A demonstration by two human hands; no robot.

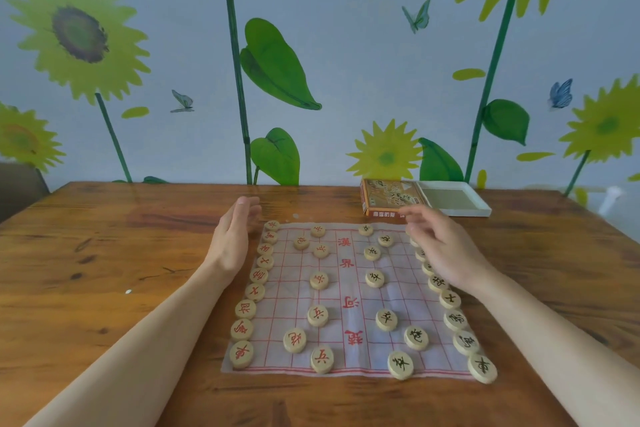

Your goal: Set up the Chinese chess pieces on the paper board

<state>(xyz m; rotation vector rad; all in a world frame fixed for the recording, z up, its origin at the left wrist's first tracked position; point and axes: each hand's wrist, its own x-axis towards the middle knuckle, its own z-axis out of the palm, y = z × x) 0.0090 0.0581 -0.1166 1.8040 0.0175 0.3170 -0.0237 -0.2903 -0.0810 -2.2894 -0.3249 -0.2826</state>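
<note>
Two bare hands hover over my view of a wooden table (pixel 104 253). On it lies the paper board (pixel 346 295), red pieces (pixel 241 354) lined along its left edge, black pieces (pixel 482 368) along its right. My left hand (pixel 233 236) is flat-fingered and empty beside the board; my right hand (pixel 446 246) hangs relaxed above the black row, holding nothing. A box (pixel 388 198) sits behind.

We read red 漢界 and 楚河 down the middle of the paper board (pixel 346 340). Nearest pieces: red 車 disc (pixel 241 354), black 車 disc (pixel 482 367). Box (pixel 388 201) print too blurred for us.
</note>
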